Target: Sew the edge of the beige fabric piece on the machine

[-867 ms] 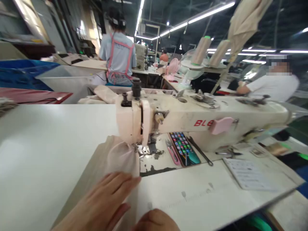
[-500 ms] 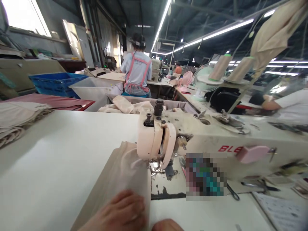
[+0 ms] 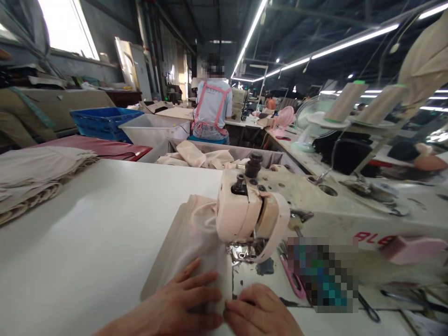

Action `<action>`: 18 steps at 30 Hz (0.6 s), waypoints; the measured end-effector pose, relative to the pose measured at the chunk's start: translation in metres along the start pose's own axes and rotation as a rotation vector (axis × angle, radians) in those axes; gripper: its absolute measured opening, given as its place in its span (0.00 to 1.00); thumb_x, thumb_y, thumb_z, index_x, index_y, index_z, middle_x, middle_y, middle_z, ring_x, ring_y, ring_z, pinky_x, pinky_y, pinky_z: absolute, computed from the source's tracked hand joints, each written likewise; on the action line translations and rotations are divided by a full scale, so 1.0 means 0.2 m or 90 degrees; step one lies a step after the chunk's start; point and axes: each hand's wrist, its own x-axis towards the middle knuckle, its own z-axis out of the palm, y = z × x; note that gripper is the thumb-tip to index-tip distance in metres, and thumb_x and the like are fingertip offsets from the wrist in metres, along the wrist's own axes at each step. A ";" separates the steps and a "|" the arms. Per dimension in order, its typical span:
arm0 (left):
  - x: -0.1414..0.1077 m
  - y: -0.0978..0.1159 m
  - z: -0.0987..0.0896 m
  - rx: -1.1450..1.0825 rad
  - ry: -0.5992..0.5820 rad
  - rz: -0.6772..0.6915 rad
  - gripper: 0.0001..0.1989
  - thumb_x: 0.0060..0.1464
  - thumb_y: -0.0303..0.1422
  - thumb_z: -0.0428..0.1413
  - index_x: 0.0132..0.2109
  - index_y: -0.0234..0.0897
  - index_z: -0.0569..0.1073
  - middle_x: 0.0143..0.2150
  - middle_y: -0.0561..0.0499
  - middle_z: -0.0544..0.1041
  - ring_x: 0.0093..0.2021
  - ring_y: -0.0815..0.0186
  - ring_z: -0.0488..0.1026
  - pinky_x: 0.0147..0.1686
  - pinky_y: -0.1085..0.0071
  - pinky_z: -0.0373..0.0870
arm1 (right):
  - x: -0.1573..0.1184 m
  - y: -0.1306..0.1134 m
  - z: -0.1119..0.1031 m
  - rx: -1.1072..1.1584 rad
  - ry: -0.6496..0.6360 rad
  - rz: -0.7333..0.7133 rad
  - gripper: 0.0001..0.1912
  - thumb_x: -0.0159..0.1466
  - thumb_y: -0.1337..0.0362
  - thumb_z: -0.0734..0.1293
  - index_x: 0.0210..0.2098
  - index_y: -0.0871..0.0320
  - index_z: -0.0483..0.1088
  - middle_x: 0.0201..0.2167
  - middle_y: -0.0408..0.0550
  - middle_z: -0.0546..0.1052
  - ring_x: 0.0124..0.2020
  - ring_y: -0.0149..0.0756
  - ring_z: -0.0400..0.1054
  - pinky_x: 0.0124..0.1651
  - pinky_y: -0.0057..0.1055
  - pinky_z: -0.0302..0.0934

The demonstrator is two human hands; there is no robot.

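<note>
One white table (image 3: pixel 87 233), smooth and glossy, carries the work. One cream sewing machine (image 3: pixel 315 210), its paint chipped and soiled, stands on it with red lettering on the arm. One piece of beige cloth (image 3: pixel 196 238), soft and matte, lies flat on the table and bunches under the machine head. Both hands lie side by side on the near end of the cloth: left hand (image 3: pixel 185 298) spread flat, fingers apart; right hand (image 3: pixel 261 310) palm down at the cloth's edge, apparently pressing rather than gripping. One stack of folded beige cloth (image 3: pixel 38 175) sits at the table's far left. One grey bin (image 3: pixel 224 156) behind holds loose beige pieces. Two thread cones (image 3: pixel 345 100) stand upright at right.
</note>
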 end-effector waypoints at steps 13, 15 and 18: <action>0.19 -0.20 -0.16 -0.119 -0.152 -0.071 0.20 0.60 0.23 0.48 0.53 0.48 0.74 0.58 0.57 0.72 0.65 0.65 0.61 0.68 0.65 0.46 | -0.04 0.04 0.00 -0.152 -0.143 0.049 0.19 0.71 0.71 0.54 0.57 0.62 0.69 0.54 0.46 0.76 0.50 0.41 0.71 0.53 0.39 0.65; 0.22 -0.24 -0.16 -0.138 -0.160 -0.081 0.19 0.60 0.23 0.50 0.53 0.48 0.74 0.58 0.57 0.72 0.61 0.65 0.66 0.65 0.71 0.54 | -0.05 0.04 -0.01 -0.147 -0.157 0.062 0.20 0.69 0.72 0.56 0.57 0.62 0.69 0.54 0.47 0.76 0.51 0.43 0.71 0.54 0.41 0.66; 0.27 -0.28 -0.18 -0.168 -0.159 -0.100 0.18 0.62 0.24 0.49 0.53 0.46 0.75 0.57 0.54 0.74 0.54 0.66 0.72 0.54 0.75 0.64 | -0.04 0.02 -0.03 -0.134 -0.155 0.076 0.20 0.67 0.72 0.58 0.55 0.62 0.71 0.53 0.48 0.77 0.51 0.44 0.71 0.53 0.42 0.68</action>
